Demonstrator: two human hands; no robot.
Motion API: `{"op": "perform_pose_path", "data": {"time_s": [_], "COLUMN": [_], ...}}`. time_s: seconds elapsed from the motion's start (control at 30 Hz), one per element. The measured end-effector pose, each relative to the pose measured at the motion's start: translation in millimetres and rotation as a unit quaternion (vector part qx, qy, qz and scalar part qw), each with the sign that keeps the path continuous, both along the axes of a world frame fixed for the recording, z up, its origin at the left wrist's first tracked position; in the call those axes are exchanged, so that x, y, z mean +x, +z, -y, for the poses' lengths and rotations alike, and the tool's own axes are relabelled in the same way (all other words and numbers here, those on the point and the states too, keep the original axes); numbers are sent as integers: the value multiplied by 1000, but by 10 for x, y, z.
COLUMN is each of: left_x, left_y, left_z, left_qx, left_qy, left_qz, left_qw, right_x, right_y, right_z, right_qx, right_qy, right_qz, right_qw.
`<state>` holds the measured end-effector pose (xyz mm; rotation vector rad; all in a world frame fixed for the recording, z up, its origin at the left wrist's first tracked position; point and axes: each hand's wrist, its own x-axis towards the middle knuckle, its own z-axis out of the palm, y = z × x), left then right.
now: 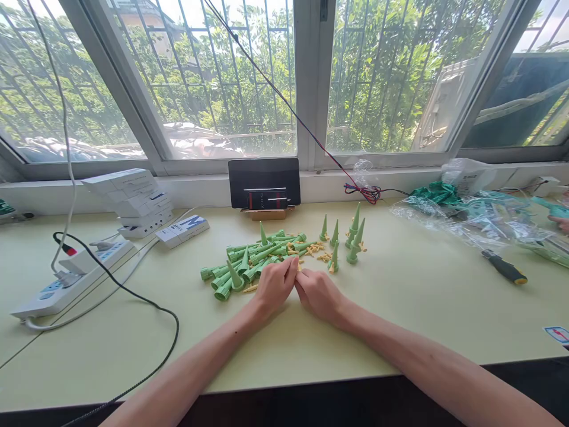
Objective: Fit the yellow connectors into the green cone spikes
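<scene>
My left hand (278, 283) and my right hand (319, 296) meet at the fingertips, just in front of the heap of green plastic parts. Both are closed. A bit of tan shows by the fingertips, but what they pinch is mostly hidden. Left of and behind my left hand lies a heap of green plastic tubes (262, 254) with flared ends, with a few green cones (235, 277) among them. Small tan plastic pieces (315, 248) are scattered behind my hands. Several green spikes (355, 240) stand upright behind my right hand, some with tan pieces fitted at their bases.
A phone (267, 199) leans against a dark tablet (264, 178) near the window. At left are a power strip (57, 290), a black cable (146, 301) and stacked white boxes (133, 198). At right lie a screwdriver (504, 267) and plastic bags (471, 216). Part of another person's hand (560, 223) shows at the right edge.
</scene>
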<state>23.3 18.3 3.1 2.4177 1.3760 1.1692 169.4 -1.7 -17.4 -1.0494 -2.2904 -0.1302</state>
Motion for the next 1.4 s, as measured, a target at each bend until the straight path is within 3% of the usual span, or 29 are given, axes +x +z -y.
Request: {"op": "perform_pose_path", "data": {"time_s": [0.37, 0.67, 0.93, 1.4], "left_x": [22, 1, -11, -79], "left_y": [-22, 11, 6, 56], "left_z": [-4, -5, -33, -79], "left_qx": [-50, -25, -24, 5], "left_qy": [-4, 24, 25, 50], "left_qz": [14, 43, 38, -175], "left_qw": [999, 999, 999, 983], "right_x": [9, -1, 5, 51], "right_y": [2, 11, 42, 150], "right_z": [-41, 8, 8, -23], "right_qx": [7, 4, -39, -137], "right_qy": [-17, 38, 27, -109], "right_qz": [-40, 21, 52, 88], "right_qw": [999, 999, 997, 981]}}
